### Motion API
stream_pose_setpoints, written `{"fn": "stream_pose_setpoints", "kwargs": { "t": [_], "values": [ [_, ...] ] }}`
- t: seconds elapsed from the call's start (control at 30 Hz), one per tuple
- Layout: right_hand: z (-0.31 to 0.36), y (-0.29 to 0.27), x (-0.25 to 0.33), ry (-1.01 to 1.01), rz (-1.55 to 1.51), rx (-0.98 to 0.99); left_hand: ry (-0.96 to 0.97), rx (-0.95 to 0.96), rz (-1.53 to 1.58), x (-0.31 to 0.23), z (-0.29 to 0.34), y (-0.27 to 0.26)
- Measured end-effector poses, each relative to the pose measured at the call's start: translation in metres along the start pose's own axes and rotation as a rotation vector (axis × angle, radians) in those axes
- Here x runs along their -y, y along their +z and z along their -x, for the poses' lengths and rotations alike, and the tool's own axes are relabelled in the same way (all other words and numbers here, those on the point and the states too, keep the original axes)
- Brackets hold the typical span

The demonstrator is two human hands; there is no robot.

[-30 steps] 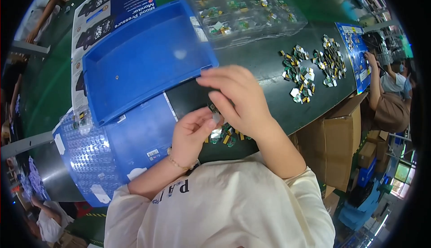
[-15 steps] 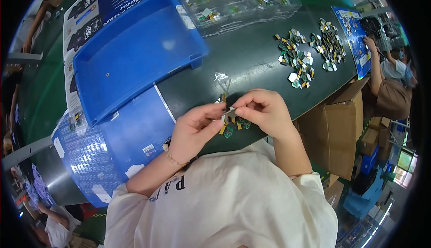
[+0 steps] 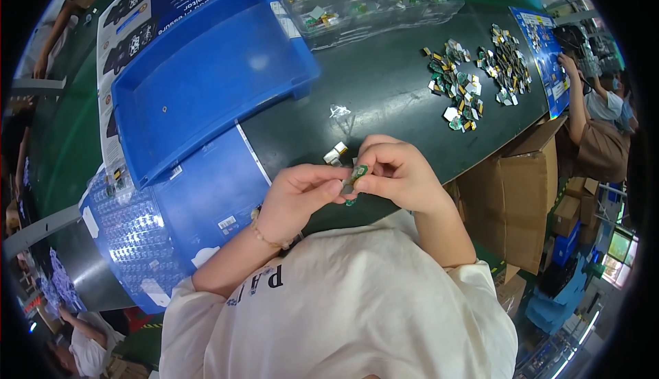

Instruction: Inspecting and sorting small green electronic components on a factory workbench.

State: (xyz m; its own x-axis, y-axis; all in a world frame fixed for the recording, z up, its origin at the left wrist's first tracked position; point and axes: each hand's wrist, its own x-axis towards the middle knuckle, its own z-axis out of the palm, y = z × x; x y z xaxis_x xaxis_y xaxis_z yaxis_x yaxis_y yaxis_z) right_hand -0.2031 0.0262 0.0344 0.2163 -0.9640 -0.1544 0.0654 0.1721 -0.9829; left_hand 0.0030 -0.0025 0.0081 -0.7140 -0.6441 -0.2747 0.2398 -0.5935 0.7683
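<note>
Close in front of me, both hands meet over a small green circuit board with a pale flat piece at its lower left. Thumb and finger of my right hand pinch the board from the right. My left hand closes its fingertips on the pale piece; whether that is joined to the board, I cannot tell. Just beyond the fingers lie small white and yellow parts. Another bit of green board shows below the fingertips, and my hands hide what else is there.
A blue plastic tray stands at the left, beside a clear blister tray. Stacked clear trays with boards are at the back. Two piles of boards lie at the right, near a cardboard box. A co-worker's arm reaches in.
The held piece has turned, so its green side now shows between my fingers. White and yellow parts beyond my hands lie differently, and fewer boards show beneath my fingers.
</note>
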Motion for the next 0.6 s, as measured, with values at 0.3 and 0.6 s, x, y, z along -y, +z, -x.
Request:
{"fn": "stream_pose_setpoints", "kwargs": {
  "t": [0.3, 0.6],
  "values": [
    [-0.0005, 0.0105, -0.0005, -0.043, 0.075, -0.136, -0.017, -0.055, 0.204, 0.0037, 0.0001, -0.0018],
    [0.0008, 0.0107, 0.0038, -0.02, 0.088, -0.159, -0.025, -0.057, 0.19, 0.0048, -0.0004, -0.0048]
  ]
}}
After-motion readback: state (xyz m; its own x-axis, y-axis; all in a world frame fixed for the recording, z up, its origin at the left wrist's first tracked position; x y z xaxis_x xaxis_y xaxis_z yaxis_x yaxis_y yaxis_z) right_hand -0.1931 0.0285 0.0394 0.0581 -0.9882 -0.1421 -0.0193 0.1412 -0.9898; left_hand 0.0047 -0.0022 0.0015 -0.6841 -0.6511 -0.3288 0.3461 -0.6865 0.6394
